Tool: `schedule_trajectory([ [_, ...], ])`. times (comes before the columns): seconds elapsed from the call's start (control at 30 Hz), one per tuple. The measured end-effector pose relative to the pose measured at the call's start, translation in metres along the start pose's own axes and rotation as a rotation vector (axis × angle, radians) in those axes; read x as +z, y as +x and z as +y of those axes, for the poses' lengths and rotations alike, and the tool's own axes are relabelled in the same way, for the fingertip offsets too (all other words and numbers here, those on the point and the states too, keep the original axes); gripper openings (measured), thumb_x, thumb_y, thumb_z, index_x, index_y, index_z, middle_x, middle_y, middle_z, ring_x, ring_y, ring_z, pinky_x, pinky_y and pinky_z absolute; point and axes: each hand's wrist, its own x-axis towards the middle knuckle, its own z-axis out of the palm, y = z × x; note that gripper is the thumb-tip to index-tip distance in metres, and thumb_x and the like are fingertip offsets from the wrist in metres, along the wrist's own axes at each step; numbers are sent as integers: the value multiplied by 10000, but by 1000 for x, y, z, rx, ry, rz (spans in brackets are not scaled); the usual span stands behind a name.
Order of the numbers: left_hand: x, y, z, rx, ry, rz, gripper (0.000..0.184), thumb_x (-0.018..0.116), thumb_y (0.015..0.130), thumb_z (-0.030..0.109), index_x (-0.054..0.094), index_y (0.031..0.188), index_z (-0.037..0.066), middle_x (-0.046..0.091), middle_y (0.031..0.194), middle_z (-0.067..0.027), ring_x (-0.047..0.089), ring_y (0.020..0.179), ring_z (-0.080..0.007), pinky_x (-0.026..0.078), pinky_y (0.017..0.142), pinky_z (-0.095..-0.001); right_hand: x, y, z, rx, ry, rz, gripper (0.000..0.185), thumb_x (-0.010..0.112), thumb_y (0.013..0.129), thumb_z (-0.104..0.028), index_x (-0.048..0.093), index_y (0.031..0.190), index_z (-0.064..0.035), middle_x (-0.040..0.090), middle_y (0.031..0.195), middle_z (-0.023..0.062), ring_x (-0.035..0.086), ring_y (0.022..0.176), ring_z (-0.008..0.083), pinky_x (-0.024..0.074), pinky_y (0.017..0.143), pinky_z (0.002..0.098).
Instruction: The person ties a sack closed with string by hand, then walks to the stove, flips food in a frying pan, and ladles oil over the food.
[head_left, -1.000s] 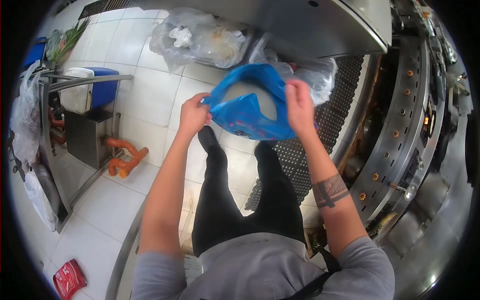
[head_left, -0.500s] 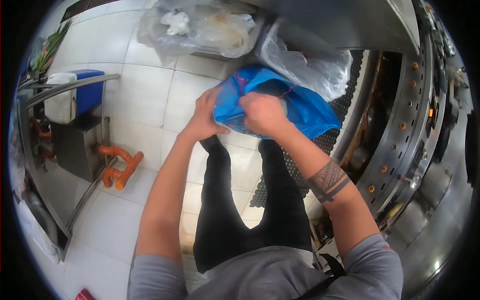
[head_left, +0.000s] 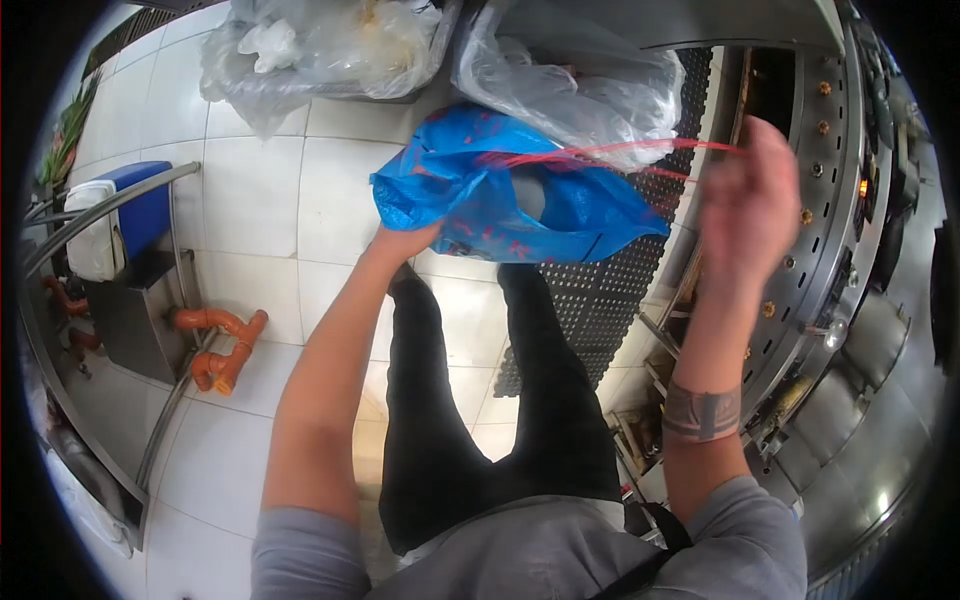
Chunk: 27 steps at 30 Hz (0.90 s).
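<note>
Head view — left hand (head_left: 408,241) clamps blue bag (head_left: 505,218), right hand (head_left: 757,195) red drawstring (head_left: 620,149) beyond rim (head_left: 648,224).

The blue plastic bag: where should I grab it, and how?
Probably pinch the blue plastic bag by its pointed right corner, coming from the person's right side. That corner tapers outward with no hand on it, while the left hand is at the opposite side.

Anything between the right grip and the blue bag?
Nothing visible blocks it: only red string spans the gap between the right grip and the blue bag. Clear plastic lies behind the string in view.
</note>
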Motion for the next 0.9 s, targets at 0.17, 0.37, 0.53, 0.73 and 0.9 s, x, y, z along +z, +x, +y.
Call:
schedule_trajectory([
  [0.17,3,3,9,80,-163,144,431,698,865,170,574,1266,72,586,1319,-130,530,1247,-291,413,1057,-405,39,-27,17,-464,-749,-498,555,778,814,-181,528,1289,-39,576,827,62,562,715,186,465,725,303],
  [0.37,-9,19,23,422,179,19,666,697,858,194,416,1446,57,440,1491,-164,360,1410,-318,265,1180,-425,53,-43,154,-795,-1347,-966,260,720,679,-188,687,873,-19,633,758,121,643,827,303,468,820,412],
  [0.53,52,46,20,151,-361,222,511,470,1015,373,428,1431,80,422,1517,-108,338,1423,-212,280,1167,-392,65,-75,168,-530,-1221,-1079,99,610,667,-103,641,713,-22,638,711,176,651,688,365,516,672,449],
  [0.73,69,55,-49,516,106,112,539,658,867,252,511,1363,101,563,1367,-140,412,1382,-309,261,1161,-481,34,-46,160,-476,-1036,-1173,232,718,740,-234,675,846,-32,666,855,150,649,873,324,461,800,425],
  [0.9,68,42,-57,392,137,35,659,683,845,338,460,1418,104,484,1450,-114,377,1401,-324,231,1174,-469,3,-24,100,-546,-1199,-927,366,803,690,-317,700,939,-68,647,876,118,624,923,310,429,850,419],
])
